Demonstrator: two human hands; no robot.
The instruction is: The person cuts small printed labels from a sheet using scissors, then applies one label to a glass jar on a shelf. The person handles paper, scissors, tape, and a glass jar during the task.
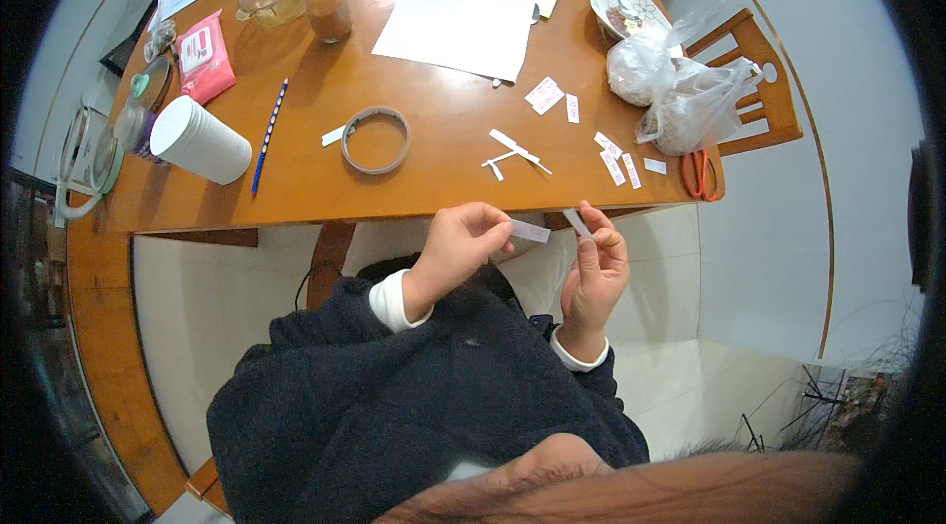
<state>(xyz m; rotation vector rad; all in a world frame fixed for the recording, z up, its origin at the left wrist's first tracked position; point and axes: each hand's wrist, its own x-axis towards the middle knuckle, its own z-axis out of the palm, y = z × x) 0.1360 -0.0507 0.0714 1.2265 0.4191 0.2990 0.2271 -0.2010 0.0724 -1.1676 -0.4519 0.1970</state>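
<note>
Just off the front edge of the wooden table, my left hand pinches a narrow paper strip between thumb and fingers. A second small paper strip is held upright by my right hand, a short gap away from the first. On the table beyond lie thin white paper scraps, some crossing each other. Several cut slips with red handwriting rest to the right, beside orange-handled scissors. Farther back are a larger written slip and a narrow one.
A roll of tape, a blue pencil and stacked white paper cups stand or lie leftward. Behind are a lidded jar, pink wipes pack and white paper sheet. Plastic bags and a bowl sit right.
</note>
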